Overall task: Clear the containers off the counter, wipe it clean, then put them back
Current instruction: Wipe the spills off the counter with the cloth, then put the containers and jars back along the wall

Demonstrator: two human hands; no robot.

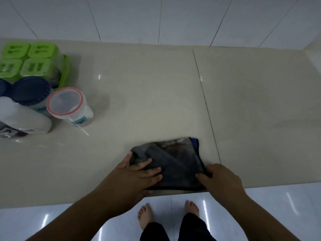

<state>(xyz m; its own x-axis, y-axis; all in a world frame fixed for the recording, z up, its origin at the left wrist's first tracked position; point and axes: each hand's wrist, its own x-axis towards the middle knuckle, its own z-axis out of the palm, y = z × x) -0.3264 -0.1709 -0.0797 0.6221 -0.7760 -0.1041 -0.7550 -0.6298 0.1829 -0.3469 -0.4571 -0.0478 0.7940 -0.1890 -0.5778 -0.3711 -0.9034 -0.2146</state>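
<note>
A dark grey folded cloth [175,160] lies at the counter's [156,94] front edge. My left hand [137,173] presses flat on its left part, fingers spread over the fabric. My right hand [220,180] pinches the cloth's right edge between thumb and fingers. At the far left stand the containers: a clear jar with a red-rimmed lid [69,106], a jar with a dark blue lid [31,91], a white bottle [22,117] and a green tray of green-lidded boxes [31,61].
A tiled wall [156,18] rises behind the beige counter. A seam [206,105] runs across the countertop right of the middle. Below the front edge lies glossy white floor [69,221], with my bare feet [145,214] on it.
</note>
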